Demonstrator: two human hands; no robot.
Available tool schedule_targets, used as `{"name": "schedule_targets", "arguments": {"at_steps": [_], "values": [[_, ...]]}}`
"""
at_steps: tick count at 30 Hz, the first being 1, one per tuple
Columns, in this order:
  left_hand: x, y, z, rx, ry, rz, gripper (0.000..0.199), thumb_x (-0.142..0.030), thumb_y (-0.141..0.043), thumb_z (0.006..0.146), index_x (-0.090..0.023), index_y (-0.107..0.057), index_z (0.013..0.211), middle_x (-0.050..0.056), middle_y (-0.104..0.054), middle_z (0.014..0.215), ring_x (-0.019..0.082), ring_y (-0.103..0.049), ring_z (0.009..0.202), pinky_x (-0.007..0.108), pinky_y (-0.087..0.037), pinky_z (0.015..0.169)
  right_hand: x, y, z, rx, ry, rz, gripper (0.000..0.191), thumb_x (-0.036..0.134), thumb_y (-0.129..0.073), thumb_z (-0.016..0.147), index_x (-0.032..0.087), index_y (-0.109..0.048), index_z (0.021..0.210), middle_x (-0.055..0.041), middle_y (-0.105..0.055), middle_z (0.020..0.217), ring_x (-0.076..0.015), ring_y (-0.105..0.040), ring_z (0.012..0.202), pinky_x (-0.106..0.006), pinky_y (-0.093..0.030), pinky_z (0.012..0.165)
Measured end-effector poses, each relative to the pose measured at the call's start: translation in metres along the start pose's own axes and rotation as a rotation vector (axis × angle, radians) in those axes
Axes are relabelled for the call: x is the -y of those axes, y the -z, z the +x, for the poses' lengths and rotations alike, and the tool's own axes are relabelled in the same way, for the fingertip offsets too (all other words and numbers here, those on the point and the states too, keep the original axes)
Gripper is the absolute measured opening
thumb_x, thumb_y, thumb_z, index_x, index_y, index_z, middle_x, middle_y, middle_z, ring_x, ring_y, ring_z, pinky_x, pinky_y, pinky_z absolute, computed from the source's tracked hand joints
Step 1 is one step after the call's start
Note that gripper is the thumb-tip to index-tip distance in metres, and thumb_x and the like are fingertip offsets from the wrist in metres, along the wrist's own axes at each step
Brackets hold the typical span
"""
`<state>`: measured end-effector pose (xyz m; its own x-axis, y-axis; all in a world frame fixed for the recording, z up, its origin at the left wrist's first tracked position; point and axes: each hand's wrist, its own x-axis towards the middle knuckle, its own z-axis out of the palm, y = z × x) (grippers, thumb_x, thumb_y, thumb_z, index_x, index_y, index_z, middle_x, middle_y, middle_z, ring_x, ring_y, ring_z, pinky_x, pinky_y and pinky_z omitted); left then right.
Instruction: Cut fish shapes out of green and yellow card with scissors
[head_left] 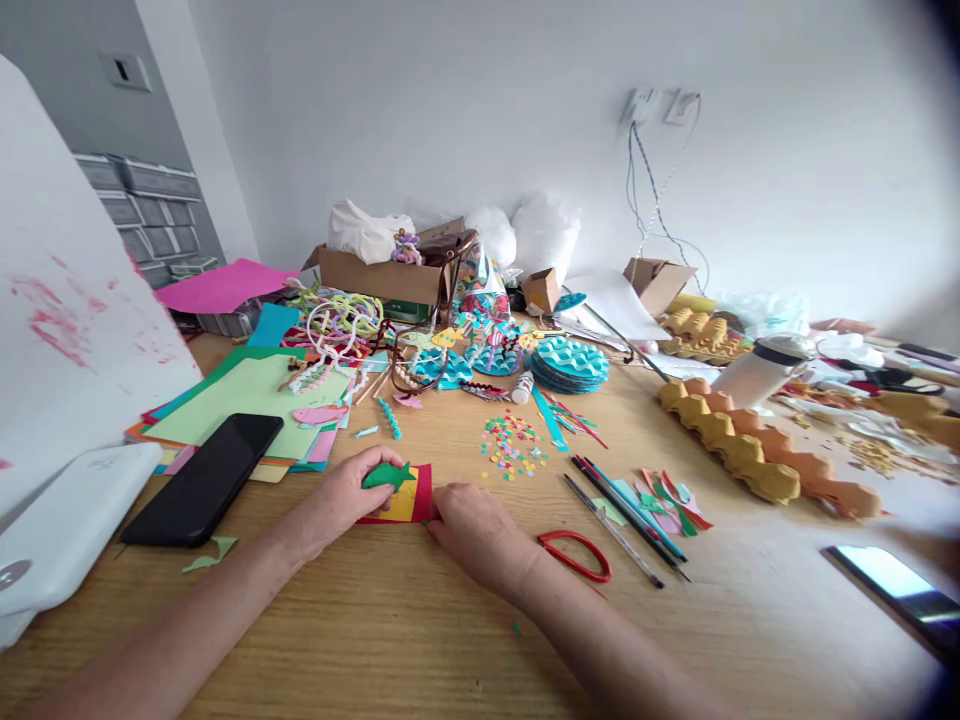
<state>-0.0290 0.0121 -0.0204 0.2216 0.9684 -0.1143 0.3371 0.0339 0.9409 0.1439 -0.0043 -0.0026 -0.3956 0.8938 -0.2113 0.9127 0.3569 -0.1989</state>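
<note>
My left hand (354,492) pinches a green paper fish cutout (387,475) between thumb and fingers. Beneath the fish lies a yellow paper piece (405,500) on a red paper piece (424,492). At the red paper's right edge is my right hand (474,530), its fingers curled closed; a tiny green bit shows by the fingertips, and what they grip is hidden. Red-handled scissors (576,556) rest on the table right of that hand. Several pens and pencils (630,520) lie farther right, next to coloured paper scraps (671,503).
Left of my hands lie a black phone (206,480) and stacked coloured paper (247,400). Confetti dots (514,445) are scattered ahead. Behind stand blue wavy paper discs (570,365) and a cardboard box (375,275). Egg-carton strips (727,440) and another phone (896,590) sit at right.
</note>
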Motion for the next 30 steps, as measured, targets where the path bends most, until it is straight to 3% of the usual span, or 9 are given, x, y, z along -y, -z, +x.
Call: {"name": "schedule_targets", "arguments": {"at_steps": [6,10,13,18,22,26,30], "values": [[0.000,0.000,0.001,-0.002,0.028,-0.005,0.026,-0.026,-0.055,0.064,-0.021,-0.054,0.090,-0.007,-0.053,0.055,0.015,-0.053,0.055,0.024,-0.039,0.054,0.002,0.001,0.001,0.013,0.023,-0.020,0.025,0.014,-0.047,0.079,0.009,-0.068,0.093,-0.0169,-0.070,0.092,-0.0268,-0.067,0.084,-0.032,-0.049,0.069],[0.004,0.003,0.003,-0.028,0.055,0.055,0.032,-0.032,-0.059,0.065,-0.022,-0.055,0.095,-0.004,-0.059,0.068,0.017,-0.056,0.061,0.024,-0.037,0.052,0.007,-0.002,-0.003,-0.006,0.035,-0.016,0.025,0.013,-0.046,0.080,0.008,-0.067,0.094,-0.0171,-0.070,0.091,-0.0266,-0.067,0.082,-0.032,-0.050,0.067],[0.007,0.005,0.005,-0.016,0.053,0.075,0.033,-0.034,-0.060,0.065,-0.023,-0.055,0.097,-0.006,-0.057,0.060,0.017,-0.055,0.060,0.024,-0.038,0.054,0.004,-0.002,-0.012,-0.055,0.027,-0.004,0.023,0.013,-0.046,0.082,0.008,-0.064,0.094,-0.0167,-0.069,0.091,-0.0251,-0.067,0.078,-0.031,-0.049,0.063],[0.007,0.005,0.005,-0.018,0.080,0.006,0.036,-0.035,-0.062,0.062,-0.022,-0.054,0.095,-0.006,-0.058,0.055,0.017,-0.055,0.058,0.026,-0.042,0.057,-0.038,0.016,-0.042,-0.228,-0.158,0.057,0.023,0.010,-0.039,0.087,0.009,-0.061,0.090,-0.0141,-0.067,0.088,-0.0193,-0.063,0.080,-0.026,-0.044,0.067],[0.003,0.002,0.004,-0.015,0.092,0.000,0.034,-0.036,-0.063,0.059,-0.025,-0.055,0.091,-0.007,-0.057,0.050,0.018,-0.056,0.053,0.027,-0.043,0.054,-0.077,0.025,-0.065,-0.312,-0.260,0.136,0.019,0.008,-0.040,0.084,0.013,-0.058,0.084,-0.0056,-0.066,0.078,-0.0121,-0.059,0.070,-0.019,-0.039,0.059],[0.001,-0.001,0.004,-0.011,0.097,-0.018,0.036,-0.037,-0.064,0.056,-0.025,-0.055,0.088,-0.007,-0.056,0.050,0.017,-0.055,0.051,0.027,-0.044,0.052,-0.077,0.017,-0.068,-0.297,-0.208,0.180,0.016,0.008,-0.045,0.080,0.013,-0.060,0.082,-0.0032,-0.066,0.075,-0.0106,-0.057,0.065,-0.017,-0.038,0.057],[0.001,0.000,0.003,-0.029,0.075,0.000,0.034,-0.038,-0.062,0.060,-0.023,-0.055,0.090,-0.007,-0.056,0.050,0.018,-0.058,0.052,0.027,-0.045,0.051,-0.059,0.010,-0.045,-0.230,-0.060,0.161,0.020,0.010,-0.049,0.078,0.017,-0.066,0.087,-0.0035,-0.068,0.087,-0.0123,-0.060,0.079,-0.018,-0.041,0.069]]}}
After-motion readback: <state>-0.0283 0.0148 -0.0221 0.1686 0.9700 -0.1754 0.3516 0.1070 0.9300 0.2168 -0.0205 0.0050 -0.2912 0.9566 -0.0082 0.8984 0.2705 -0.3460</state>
